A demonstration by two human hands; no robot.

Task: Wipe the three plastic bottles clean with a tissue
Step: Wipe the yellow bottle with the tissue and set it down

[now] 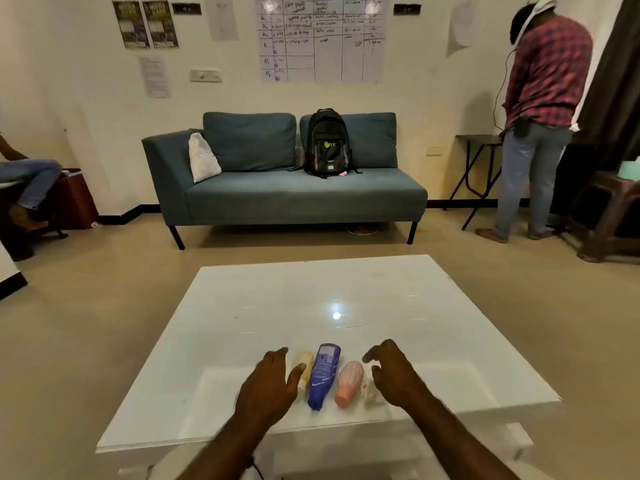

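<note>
3 bottles (323, 375) lay on the glossy worktop (277, 306), probably light and slippery; best gripped mid-body. Left hand (273, 379) and right hand (391, 372) hovered, fingers spread, empty.

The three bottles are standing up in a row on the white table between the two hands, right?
Not quite. In the head view the yellow bottle, blue bottle and pink bottle lie on their sides in a row on the white table, between the left hand and right hand.

Head view: forward-down over table (242, 306) (wide-angle), hands near.
</note>
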